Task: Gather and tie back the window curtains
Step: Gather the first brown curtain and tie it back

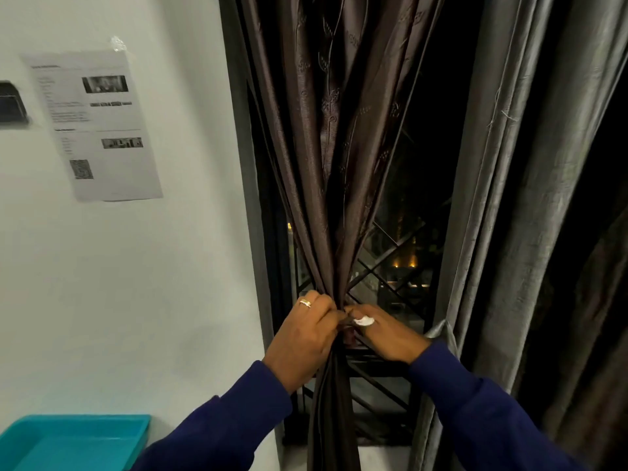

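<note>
**Both hands pinched on the gathered brown curtain**

Head view: brown patterned curtain hanging in front of the dark window, drawn in from wide folds at the top to a narrow waist low in the frame, then falling straight down past the sill. Left hand closed around the left side of that waist, ring showing on one finger, knuckles turned toward the wall. Right hand closed on the right side of the same waist, fingertips meeting those of the left hand, a white patch on one finger. Cannot tell whether a tie band sits under the fingers. Dark blue sleeves reaching in from the bottom edge. Behind the gathered cloth, black diamond-pattern window grille with small lights outside. To the right, grey curtain hanging loose in long folds, ungathered. On the white wall to the left, a printed sheet taped near its top, text too blurred to read. In the bottom left corner, a teal tray.
</note>
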